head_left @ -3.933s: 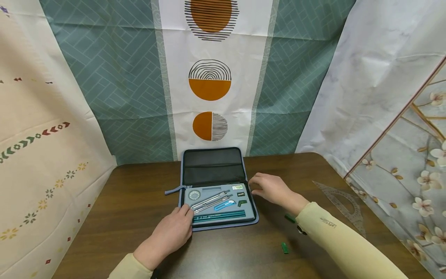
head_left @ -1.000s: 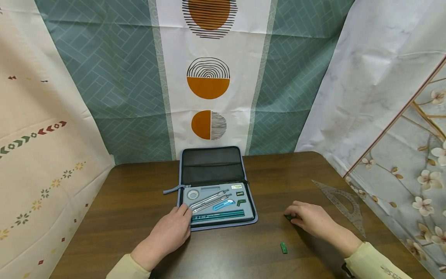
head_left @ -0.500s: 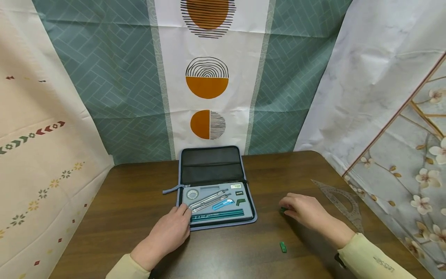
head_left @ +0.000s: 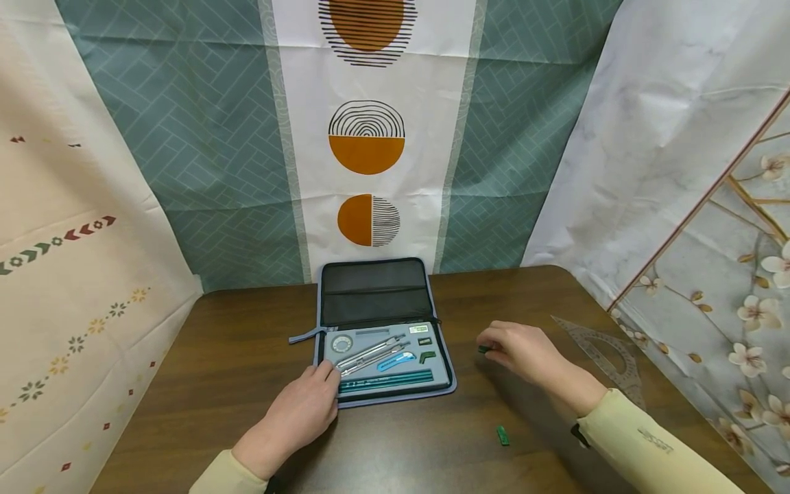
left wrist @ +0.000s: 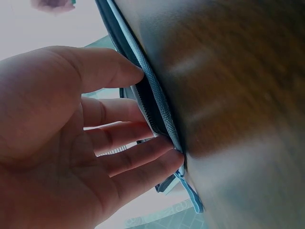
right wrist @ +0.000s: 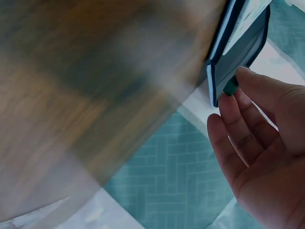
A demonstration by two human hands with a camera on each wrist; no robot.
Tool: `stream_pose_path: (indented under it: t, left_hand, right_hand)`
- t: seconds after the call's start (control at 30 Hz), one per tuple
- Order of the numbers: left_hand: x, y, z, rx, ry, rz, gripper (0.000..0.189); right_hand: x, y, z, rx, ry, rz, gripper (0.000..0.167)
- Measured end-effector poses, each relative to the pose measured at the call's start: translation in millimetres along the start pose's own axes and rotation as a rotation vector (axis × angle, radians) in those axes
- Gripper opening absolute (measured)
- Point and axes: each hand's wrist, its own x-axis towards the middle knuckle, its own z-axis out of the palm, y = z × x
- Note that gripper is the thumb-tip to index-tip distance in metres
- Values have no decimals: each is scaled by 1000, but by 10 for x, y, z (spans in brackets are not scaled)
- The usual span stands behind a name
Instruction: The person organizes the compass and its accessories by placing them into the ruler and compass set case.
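A zippered drawing-instrument case (head_left: 376, 295) lies open on the table, its grey tray (head_left: 441, 374) facing up. My left hand (head_left: 302, 405) rests at the case's front left corner. In the left wrist view, its thumb and fairly straight fingers touch the zipped edge (left wrist: 159, 100). My right hand (head_left: 518, 348), raised over the table right of the case, pinches a small dark green block (right wrist: 230, 86) between thumb and fingertips. The fingers hide much of that block. Another small green piece (head_left: 503, 436) lies on the table in front of the right hand.
The tray holds compasses (head_left: 370, 355), a blue cutter (head_left: 396, 361), teal pencils (head_left: 395, 379), a round dial (head_left: 342, 344), an eraser (head_left: 418, 329), a sharpener (head_left: 424, 341) and a green angled piece (head_left: 427, 357). A clear set square (head_left: 629, 377) lies at right. Curtains stand behind.
My right hand left the case's right edge, took hold of the green block on the table, and has lifted it back and leftward toward the case. My left hand has stayed at the corner.
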Motion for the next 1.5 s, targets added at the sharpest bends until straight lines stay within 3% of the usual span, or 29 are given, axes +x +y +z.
stream_pose_path:
  t: [0.73, 1.5]
  left_hand:
    - [5, -8, 4, -13, -22, -19, 32]
    - [-3, -18, 3, 5, -4, 1, 34]
  right_hand:
    - [370, -129, 73, 26, -20, -25, 28]
    - [1005, -376, 333, 68, -38, -43, 22]
